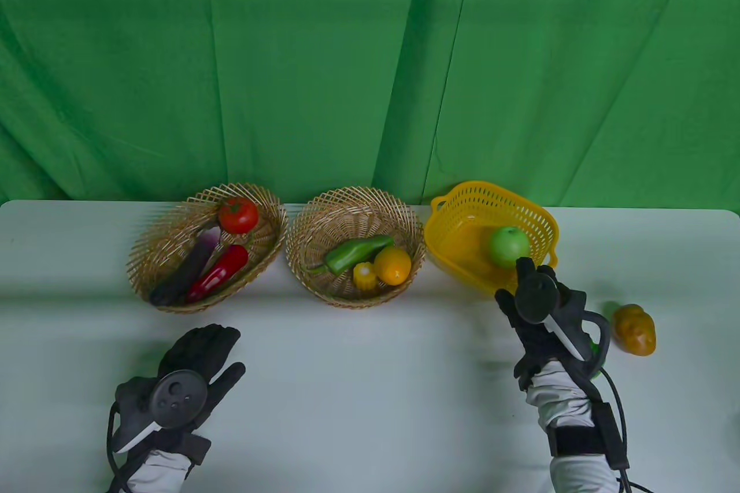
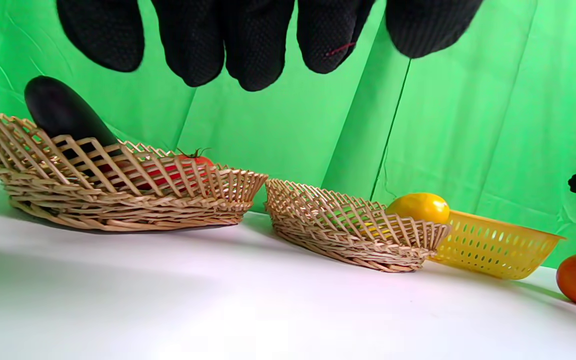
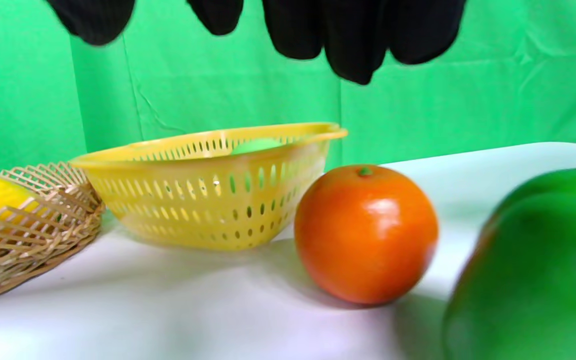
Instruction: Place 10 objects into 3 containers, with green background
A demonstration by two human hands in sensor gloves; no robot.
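Note:
My left hand (image 1: 217, 351) rests open and empty on the table in front of the left wicker basket (image 1: 151, 250); its fingers (image 2: 248, 45) hang at the top of the left wrist view. My right hand (image 1: 514, 285) hovers open and empty at the front of the yellow plastic basket (image 1: 462, 195), which holds a green apple (image 1: 509, 246). In the right wrist view, under the fingers (image 3: 348, 35), an orange (image 3: 365, 235) and a green bell pepper (image 3: 533, 270) lie on the table beside the yellow basket (image 3: 208, 200). A potato (image 1: 634, 329) lies to the right of my right hand.
The left basket holds a tomato (image 1: 237, 214), an eggplant (image 1: 185, 273) and a red pepper (image 1: 219, 272). The middle wicker basket (image 1: 300, 238) holds a green pepper (image 1: 352, 253), corn (image 1: 365, 277) and a yellow fruit (image 1: 393, 265). A green curtain hangs behind the table.

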